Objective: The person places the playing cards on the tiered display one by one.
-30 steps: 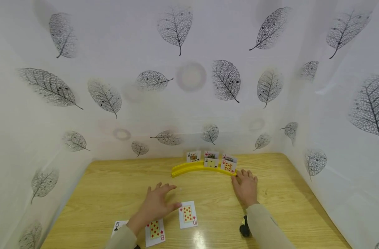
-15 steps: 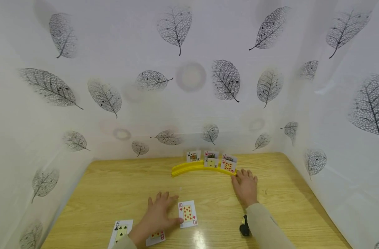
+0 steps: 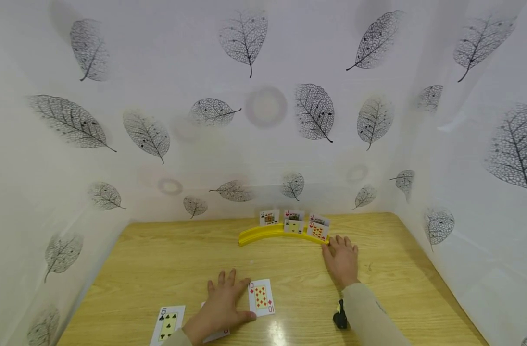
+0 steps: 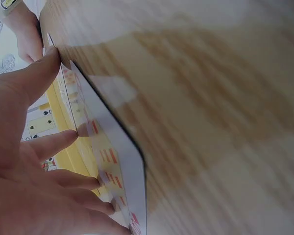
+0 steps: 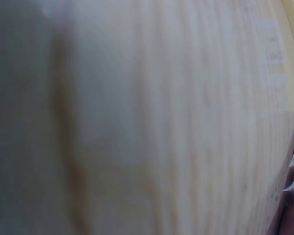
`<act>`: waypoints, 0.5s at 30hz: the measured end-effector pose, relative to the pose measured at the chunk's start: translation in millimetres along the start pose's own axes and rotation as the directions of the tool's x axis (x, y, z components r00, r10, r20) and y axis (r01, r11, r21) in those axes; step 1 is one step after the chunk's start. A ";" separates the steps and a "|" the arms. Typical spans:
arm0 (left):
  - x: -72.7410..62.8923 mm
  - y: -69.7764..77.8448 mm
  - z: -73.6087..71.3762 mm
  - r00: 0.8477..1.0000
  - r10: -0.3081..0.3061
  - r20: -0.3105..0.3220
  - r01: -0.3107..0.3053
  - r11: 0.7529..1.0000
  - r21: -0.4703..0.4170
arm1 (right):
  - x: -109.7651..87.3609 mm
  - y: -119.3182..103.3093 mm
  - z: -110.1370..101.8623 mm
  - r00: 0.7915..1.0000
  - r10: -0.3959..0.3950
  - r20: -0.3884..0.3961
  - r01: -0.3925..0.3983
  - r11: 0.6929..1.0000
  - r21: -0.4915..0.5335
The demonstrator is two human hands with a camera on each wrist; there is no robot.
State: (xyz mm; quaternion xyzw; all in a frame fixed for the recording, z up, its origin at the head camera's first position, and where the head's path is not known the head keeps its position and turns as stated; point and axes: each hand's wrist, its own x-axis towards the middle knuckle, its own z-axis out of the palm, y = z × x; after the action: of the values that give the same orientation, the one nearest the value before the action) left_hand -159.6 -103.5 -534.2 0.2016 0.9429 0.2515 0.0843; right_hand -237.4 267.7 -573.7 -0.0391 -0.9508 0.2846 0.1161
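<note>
My left hand (image 3: 222, 302) is spread low over the table, its thumb at the near left corner of a ten of diamonds (image 3: 261, 297) and its index fingertip at the far left corner. That card lies face up. Beneath the palm is an eight of diamonds (image 3: 218, 335), mostly covered in the head view; the left wrist view shows a diamond card (image 4: 110, 156) under the fingers. My right hand (image 3: 343, 262) rests at the right end of a curved yellow card holder (image 3: 259, 233), thumb and fingers around that end.
Upright in the holder stand a black jack (image 3: 269, 218), a two-card stack with a black card (image 3: 294, 227) in front, and another with a red ten (image 3: 318, 230) in front. A five of clubs (image 3: 168, 324) lies at the near left. A leaf-print curtain (image 3: 263, 158) encloses the table.
My left hand has come down and toward me, its thumb and index finger now at the ten's left corners. The five of clubs has come into fuller view. My right hand has stayed put.
</note>
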 end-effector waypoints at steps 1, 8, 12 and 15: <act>0.0 0.0 0.5 1.000 -0.004 0.000 0.004 1.000 0.000 | -0.1 -0.2 -0.1 1.000 -0.002 -0.004 0.002 1.000 -0.005; 0.7 -1.1 2.4 1.000 -0.007 -0.002 0.007 1.000 -0.004 | -1.3 -2.5 -1.1 1.000 -0.006 -0.021 0.006 1.000 -0.005; 1.5 -1.5 2.6 1.000 -0.009 -0.005 0.009 1.000 -0.003 | -2.0 -4.1 -1.6 1.000 0.003 -0.015 -0.003 1.000 -0.002; 1.6 -0.7 2.3 1.000 -0.005 -0.013 0.005 1.000 -0.006 | -1.9 -4.4 -2.1 1.000 0.008 -0.008 -0.008 1.000 -0.007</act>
State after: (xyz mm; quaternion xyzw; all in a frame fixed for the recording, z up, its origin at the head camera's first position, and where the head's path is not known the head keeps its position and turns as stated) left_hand -160.6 -102.3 -536.6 0.1971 0.9431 0.2556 0.0795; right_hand -235.1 264.8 -570.0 -0.0446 -0.9512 0.2815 0.1187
